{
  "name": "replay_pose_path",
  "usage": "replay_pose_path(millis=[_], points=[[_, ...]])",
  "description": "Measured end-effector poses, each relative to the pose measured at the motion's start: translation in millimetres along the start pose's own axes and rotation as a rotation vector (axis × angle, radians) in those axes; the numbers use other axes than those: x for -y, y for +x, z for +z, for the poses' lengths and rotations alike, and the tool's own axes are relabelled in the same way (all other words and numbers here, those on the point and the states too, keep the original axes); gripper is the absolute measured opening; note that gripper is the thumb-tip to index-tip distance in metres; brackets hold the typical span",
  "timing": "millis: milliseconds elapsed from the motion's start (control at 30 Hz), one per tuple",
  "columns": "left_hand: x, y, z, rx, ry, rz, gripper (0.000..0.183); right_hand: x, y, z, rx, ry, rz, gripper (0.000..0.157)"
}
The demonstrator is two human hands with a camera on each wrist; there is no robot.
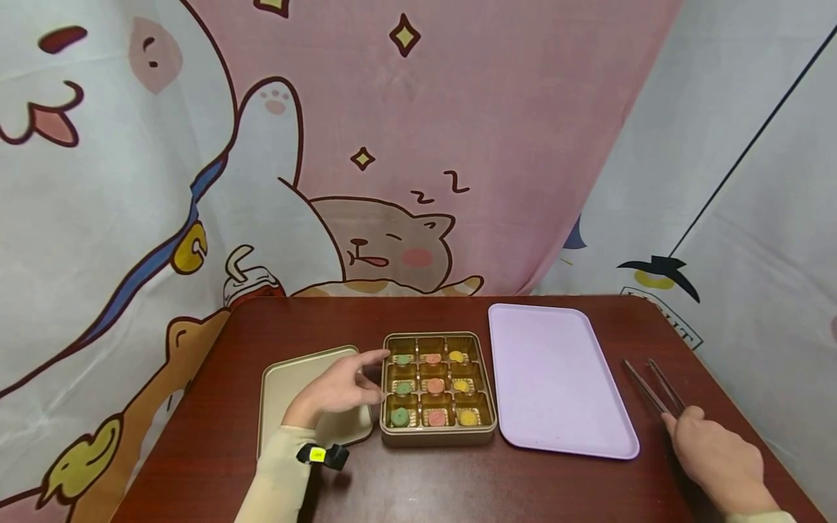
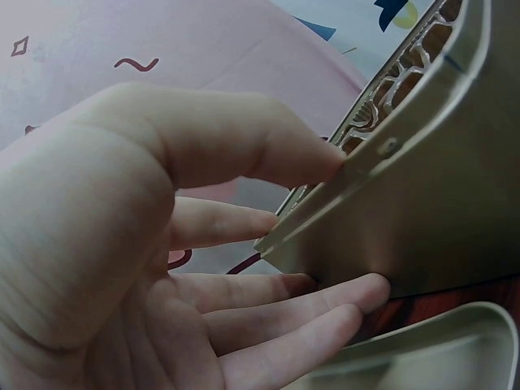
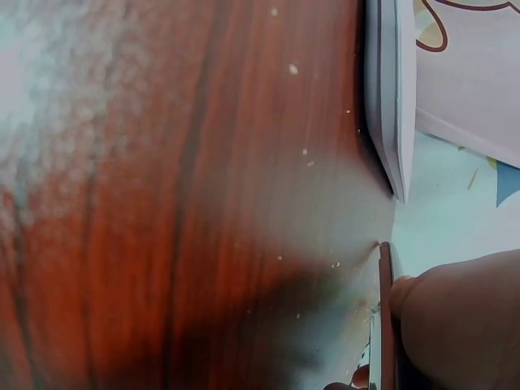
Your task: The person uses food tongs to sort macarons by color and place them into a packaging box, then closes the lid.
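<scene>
A gold square tin [image 1: 438,439] with divided compartments stands mid-table. Its compartments hold small round sweets, green ones [image 1: 399,417] at left, pink [image 1: 437,417] in the middle and yellow [image 1: 468,418] at right. My left hand [image 1: 336,388] is against the tin's left side. In the left wrist view the thumb meets the rim and the other fingers extend along the tin's outer wall [image 2: 463,187], fairly straight. My right hand [image 1: 719,457] grips metal tongs [image 1: 646,388] at the table's right side, their tips spread apart with nothing between them.
Partly under my left hand lies the tin's lid [image 1: 277,399]. A lilac tray [image 1: 556,378] sits right of the tin, between it and the tongs. The brown table [image 1: 405,483] backs onto a cartoon-printed curtain [image 1: 510,109]. Small crumbs dot the tabletop in the right wrist view.
</scene>
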State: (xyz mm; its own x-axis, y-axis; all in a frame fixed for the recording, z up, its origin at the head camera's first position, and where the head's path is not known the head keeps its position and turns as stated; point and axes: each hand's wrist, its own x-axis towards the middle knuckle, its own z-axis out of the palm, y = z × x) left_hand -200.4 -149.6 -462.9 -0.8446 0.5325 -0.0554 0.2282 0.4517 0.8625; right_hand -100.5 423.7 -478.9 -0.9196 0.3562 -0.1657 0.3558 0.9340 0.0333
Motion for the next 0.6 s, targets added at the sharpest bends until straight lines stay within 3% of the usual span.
replay_pose_path(millis=[167, 600], points=[[-0.4, -0.1, -0.1, 0.0, 0.006, 0.003, 0.084, 2.7, 1.9, 0.4, 0.023, -0.015, 0.042, 0.046], [1.3, 1.1, -0.2, -0.001, 0.008, 0.003, 0.084, 2.9, 3.6, 2.3, 0.005, 0.014, 0.041, 0.048]])
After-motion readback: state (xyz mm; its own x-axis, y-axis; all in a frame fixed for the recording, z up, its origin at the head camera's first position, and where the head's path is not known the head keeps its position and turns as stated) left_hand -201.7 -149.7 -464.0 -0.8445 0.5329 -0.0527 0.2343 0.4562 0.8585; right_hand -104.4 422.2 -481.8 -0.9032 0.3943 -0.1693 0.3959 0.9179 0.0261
